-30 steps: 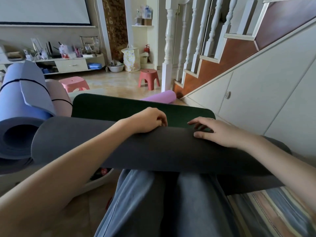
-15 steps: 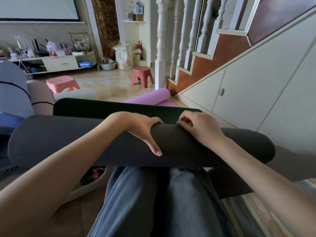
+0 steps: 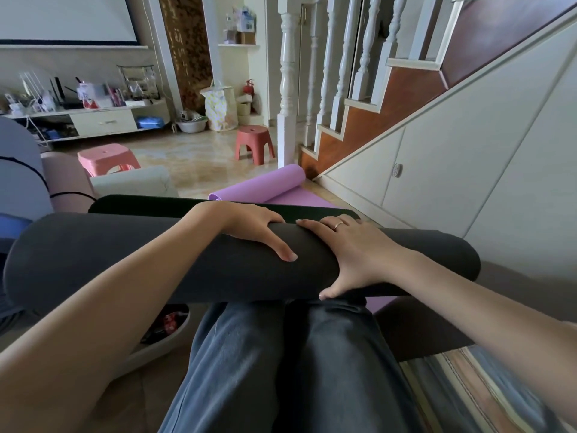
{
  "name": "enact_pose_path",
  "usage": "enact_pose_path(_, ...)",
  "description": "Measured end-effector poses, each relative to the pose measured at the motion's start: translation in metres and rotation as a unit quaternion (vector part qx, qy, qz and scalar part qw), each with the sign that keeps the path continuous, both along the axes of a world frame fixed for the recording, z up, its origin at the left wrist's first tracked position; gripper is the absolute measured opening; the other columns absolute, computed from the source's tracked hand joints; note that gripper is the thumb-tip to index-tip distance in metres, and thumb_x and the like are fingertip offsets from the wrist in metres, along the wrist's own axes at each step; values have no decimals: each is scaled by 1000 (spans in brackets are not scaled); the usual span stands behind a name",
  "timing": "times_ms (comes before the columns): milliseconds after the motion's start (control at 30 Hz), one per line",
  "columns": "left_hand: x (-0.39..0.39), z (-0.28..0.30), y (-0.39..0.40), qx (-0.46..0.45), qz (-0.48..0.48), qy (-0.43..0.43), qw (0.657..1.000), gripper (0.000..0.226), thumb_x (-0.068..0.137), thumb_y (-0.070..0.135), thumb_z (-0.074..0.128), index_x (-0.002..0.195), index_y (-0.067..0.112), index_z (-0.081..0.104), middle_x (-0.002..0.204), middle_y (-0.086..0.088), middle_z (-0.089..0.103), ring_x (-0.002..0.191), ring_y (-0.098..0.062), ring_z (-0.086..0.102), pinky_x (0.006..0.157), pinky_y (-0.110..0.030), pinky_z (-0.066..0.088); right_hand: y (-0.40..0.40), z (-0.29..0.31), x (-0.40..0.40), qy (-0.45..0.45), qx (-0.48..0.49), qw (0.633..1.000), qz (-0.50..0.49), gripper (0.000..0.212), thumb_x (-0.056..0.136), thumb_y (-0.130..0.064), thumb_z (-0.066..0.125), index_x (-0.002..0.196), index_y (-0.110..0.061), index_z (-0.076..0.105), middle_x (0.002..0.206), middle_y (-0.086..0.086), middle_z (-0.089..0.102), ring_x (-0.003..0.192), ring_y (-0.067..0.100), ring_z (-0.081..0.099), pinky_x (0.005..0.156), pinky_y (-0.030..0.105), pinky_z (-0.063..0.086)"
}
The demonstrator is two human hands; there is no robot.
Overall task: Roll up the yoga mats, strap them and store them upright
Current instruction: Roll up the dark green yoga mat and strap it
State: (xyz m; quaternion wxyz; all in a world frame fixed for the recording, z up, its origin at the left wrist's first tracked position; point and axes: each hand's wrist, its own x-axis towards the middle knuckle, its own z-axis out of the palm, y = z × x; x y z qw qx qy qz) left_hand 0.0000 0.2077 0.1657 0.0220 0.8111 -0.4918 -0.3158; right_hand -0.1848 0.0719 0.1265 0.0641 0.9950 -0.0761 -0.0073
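A dark grey yoga mat [image 3: 131, 257] lies as a thick roll across my lap, running left to right. My left hand [image 3: 249, 226] grips its top, fingers curled over the far side and thumb down the near side. My right hand [image 3: 352, 251] wraps round the roll just to the right, fingers spread over the top and thumb underneath. A dark green flat strip [image 3: 150, 204] shows just beyond the roll. A purple mat [image 3: 265, 185], partly rolled, lies on the floor past it. At the left edge lean a blue rolled mat [image 3: 18, 173] and a pink rolled mat [image 3: 67, 179], each with a black strap.
A pink stool [image 3: 106, 157] and a red stool [image 3: 253, 143] stand on the tiled floor ahead. A white newel post [image 3: 286, 89] and the staircase rise on the right over white cabinet doors [image 3: 452, 170]. A striped rug [image 3: 468, 392] lies at lower right.
The grey roll has turned away from me and tightened. My left thumb dropped onto its near side. My right hand opened from a fingertip hold into a wrap with the thumb underneath.
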Motion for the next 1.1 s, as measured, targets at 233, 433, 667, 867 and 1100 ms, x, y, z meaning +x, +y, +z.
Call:
enact_pose_path(233,-9,1,20,83,2,94,992,83,58,73,74,128,33,54,124,3,64,106,-17,66,99,-42,50,24,40,-24,85,72,994,11,118,53,-75,74,147,-47,9,145,-12,41,129,15,43,100,37,44)
enact_pose_path(433,-2,-18,36,151,19,124,981,98,48,83,74,131,32,56,126,2,65,113,-18,64,107,-41,42,44,41,-33,166,156,974,7,107,58,-65,80,143,-48,18,134,-16,49,114,10,52,94,30,44)
enact_pose_path(667,-19,7,31,-90,1,122,988,35,91,40,62,125,30,61,125,11,60,116,-5,54,106,-29,41,13,36,-22,77,254,963,-36,90,67,-62,76,143,-44,31,146,-17,38,126,8,42,105,34,39)
enact_pose_path(867,-4,-9,-1,-63,24,-25,997,38,104,29,36,139,20,49,145,4,45,132,-15,40,114,-32,25,-15,22,-9,-12,255,963,-90,60,88,-61,50,143,-40,36,150,-13,37,134,12,39,105,37,38)
enact_pose_path(1100,34,-17,-21,102,192,72,973,47,87,60,55,110,20,65,103,-5,69,91,-19,66,87,-31,47,-33,-2,23,-52,221,968,-110,46,101,-50,25,129,-29,54,120,-6,62,109,14,57,84,30,46)
